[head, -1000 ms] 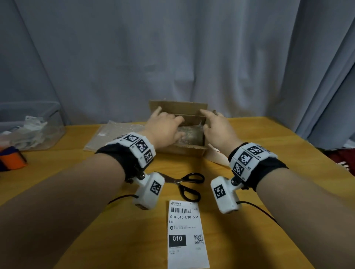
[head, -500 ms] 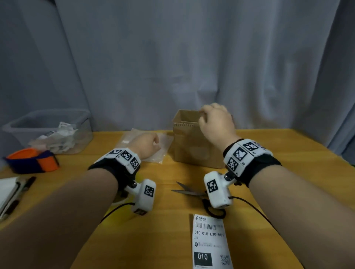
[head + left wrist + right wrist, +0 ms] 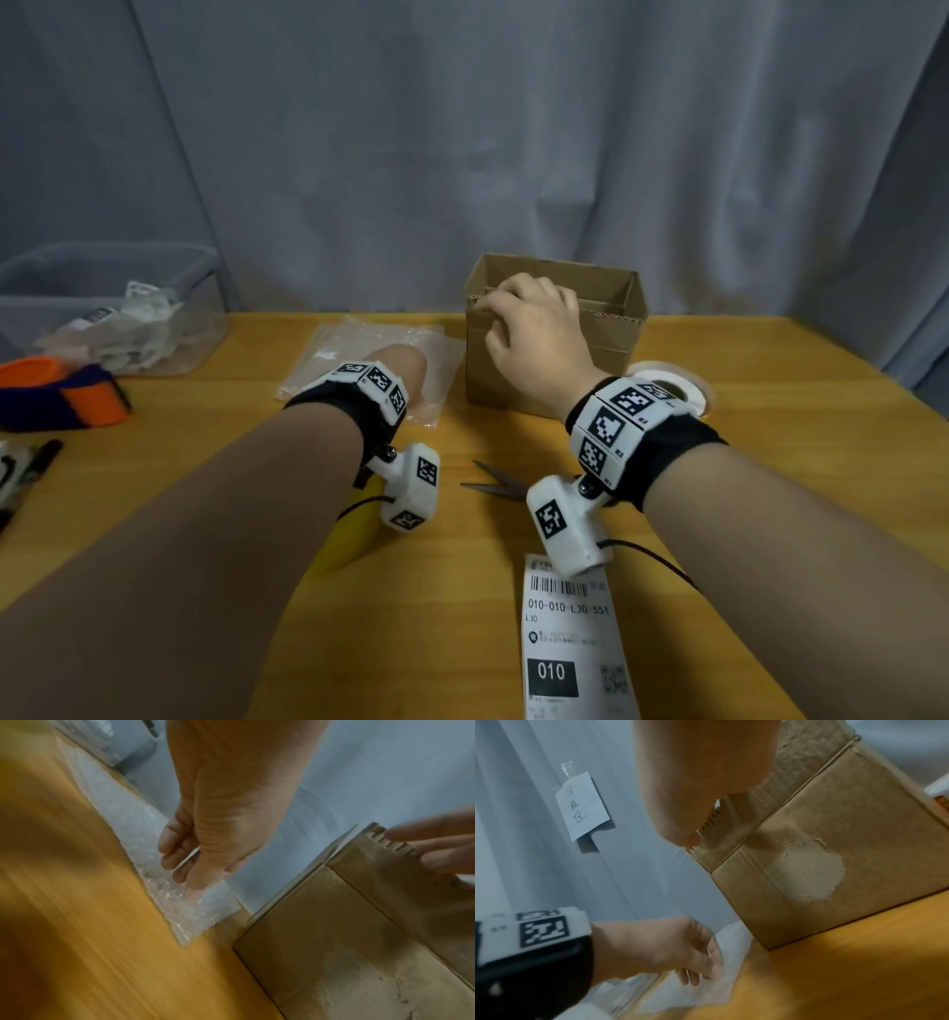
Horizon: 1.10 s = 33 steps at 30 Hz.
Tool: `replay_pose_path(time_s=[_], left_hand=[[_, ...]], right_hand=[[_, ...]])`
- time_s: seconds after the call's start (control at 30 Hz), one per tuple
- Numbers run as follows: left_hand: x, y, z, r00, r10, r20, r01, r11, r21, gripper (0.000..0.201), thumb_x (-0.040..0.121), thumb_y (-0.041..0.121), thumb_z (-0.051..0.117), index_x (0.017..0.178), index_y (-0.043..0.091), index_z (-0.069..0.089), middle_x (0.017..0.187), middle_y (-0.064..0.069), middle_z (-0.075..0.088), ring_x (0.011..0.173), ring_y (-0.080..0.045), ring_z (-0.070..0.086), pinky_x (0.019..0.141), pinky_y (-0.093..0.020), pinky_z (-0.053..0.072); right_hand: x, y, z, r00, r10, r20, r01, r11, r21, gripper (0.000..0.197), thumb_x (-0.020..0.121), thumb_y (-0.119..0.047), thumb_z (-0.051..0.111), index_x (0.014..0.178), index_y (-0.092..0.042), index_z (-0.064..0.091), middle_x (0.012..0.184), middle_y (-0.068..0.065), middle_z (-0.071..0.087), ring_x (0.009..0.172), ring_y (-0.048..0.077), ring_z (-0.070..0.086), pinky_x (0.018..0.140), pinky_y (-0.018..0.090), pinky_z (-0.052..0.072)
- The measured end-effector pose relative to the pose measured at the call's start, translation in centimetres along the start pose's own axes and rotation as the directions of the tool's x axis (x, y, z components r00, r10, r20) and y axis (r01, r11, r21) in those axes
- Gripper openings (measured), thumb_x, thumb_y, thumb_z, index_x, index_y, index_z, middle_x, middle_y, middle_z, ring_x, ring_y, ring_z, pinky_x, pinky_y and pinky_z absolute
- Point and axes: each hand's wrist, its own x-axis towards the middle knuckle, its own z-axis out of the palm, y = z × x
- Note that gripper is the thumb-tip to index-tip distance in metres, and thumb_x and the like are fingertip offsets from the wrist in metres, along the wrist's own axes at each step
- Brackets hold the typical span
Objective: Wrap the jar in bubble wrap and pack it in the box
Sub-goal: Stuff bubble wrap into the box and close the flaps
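Note:
The brown cardboard box [image 3: 606,354] stands open at the back of the table, and its inside is hidden, so no jar shows. My right hand [image 3: 493,318] grips the box's near flap [image 3: 734,833] at its left corner, thumb on the corrugated edge and fingers over the top. A flat sheet of bubble wrap [image 3: 354,349] lies left of the box. My left hand [image 3: 180,870] is down on this bubble wrap [image 3: 177,908], fingers curled and thumb tip on it, pinching the sheet's edge.
A tape roll [image 3: 667,377] lies right of the box behind my right wrist. Scissors [image 3: 493,480] and a shipping label [image 3: 570,637] lie in front. At the left stand a clear bin [image 3: 118,303] and an orange-blue item [image 3: 61,390].
A second ago both hands were inside the box on the wrapped jar. The left hand has drawn out to the bubble wrap sheet; the right hand has taken the near flap, now raised.

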Motion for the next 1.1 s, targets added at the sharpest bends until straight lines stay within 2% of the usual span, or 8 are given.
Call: replay_pose_path(time_s=[0.13,0.23,0.43,0.53,0.63,0.87,0.97,1.1], left_hand=[[-8.4,1.0,-2.2,0.99,0.077,-0.116,-0.086,0.993,-0.076,0.02,0.083,0.025,0.062,0.1,0.013,0.061,0.101,-0.005,0.067,0.089,-0.026,0.063,0.079,-0.034,0.054],[-12.0,2.2,-2.7,0.989,0.116,-0.088,-0.131,0.974,-0.186,0.042,0.081,0.037,0.07,0.107,0.007,0.055,0.1,-0.008,0.063,0.097,-0.028,0.061,0.08,-0.034,0.047],[-12.3,1.7,-2.6,0.982,0.134,-0.132,-0.16,0.965,-0.21,0.013,0.087,0.016,0.063,0.094,0.005,0.062,0.099,-0.006,0.064,0.09,-0.022,0.057,0.084,-0.031,0.047],[-12.3,0.8,-3.0,0.985,0.039,-0.171,-0.096,0.934,-0.343,0.021,0.089,0.013,0.056,0.099,0.0,0.069,0.103,-0.015,0.069,0.098,-0.029,0.064,0.092,-0.038,0.05],[-12.9,-0.6,-3.4,0.961,0.016,-0.277,-0.142,0.886,-0.442,0.025,0.089,0.013,0.053,0.074,0.0,0.069,0.087,-0.018,0.071,0.09,-0.032,0.065,0.083,-0.038,0.052],[-15.2,-2.8,-4.9,0.803,-0.253,-0.539,-0.319,0.582,-0.748,0.034,0.084,0.019,0.057,0.07,-0.01,0.065,0.067,-0.017,0.056,0.067,-0.024,0.049,0.067,-0.04,0.042],[-16.3,-3.4,-5.4,0.707,-0.317,-0.632,-0.48,0.441,-0.758,0.03,0.087,0.01,0.048,0.057,0.01,0.054,0.059,-0.004,0.05,0.067,-0.019,0.045,0.067,-0.033,0.038],[-19.4,-2.0,-7.8,0.579,-0.295,-0.76,-0.744,0.19,-0.64,0.023,0.096,0.016,0.043,0.075,0.022,0.049,0.074,0.005,0.047,0.076,-0.013,0.045,0.075,-0.029,0.038]], right_hand=[[0.1,0.1,0.3,0.999,0.025,0.023,-0.025,1.0,0.013,0.034,0.09,-0.018,0.048,0.121,-0.025,0.061,0.119,-0.001,0.056,0.116,0.021,0.046,0.104,0.036,0.022],[-0.1,0.2,0.5,0.999,0.033,0.03,-0.033,0.999,0.005,0.034,0.091,-0.019,0.048,0.121,-0.026,0.061,0.12,-0.001,0.056,0.117,0.021,0.046,0.106,0.036,0.02],[-0.3,0.0,0.5,0.999,0.024,0.021,-0.024,1.0,0.004,0.035,0.09,-0.019,0.048,0.122,-0.025,0.06,0.123,-0.001,0.056,0.12,0.021,0.045,0.108,0.037,0.019],[-0.1,0.1,0.2,0.999,0.024,0.032,-0.024,1.0,0.011,0.036,0.09,-0.018,0.048,0.124,-0.025,0.059,0.124,-0.001,0.055,0.12,0.021,0.044,0.107,0.037,0.02],[0.2,0.0,-0.2,1.0,0.031,-0.003,-0.031,0.999,0.021,0.038,0.089,-0.016,0.049,0.125,-0.023,0.057,0.124,0.001,0.054,0.121,0.022,0.043,0.106,0.037,0.023],[0.0,-1.1,-1.0,0.975,-0.008,-0.223,0.019,0.999,0.046,0.048,0.08,-0.011,0.053,0.128,-0.014,0.053,0.13,0.009,0.048,0.125,0.027,0.038,0.107,0.04,0.025],[-0.2,-1.7,-1.3,0.976,-0.003,-0.216,0.04,0.985,0.169,0.04,0.084,-0.01,0.052,0.124,-0.014,0.055,0.123,0.005,0.052,0.116,0.022,0.044,0.102,0.035,0.032],[-0.4,-3.2,-2.3,0.991,0.095,-0.09,-0.036,0.857,0.515,0.027,0.097,-0.022,0.048,0.119,-0.012,0.059,0.111,0.001,0.059,0.095,0.008,0.054,0.087,0.022,0.045]])
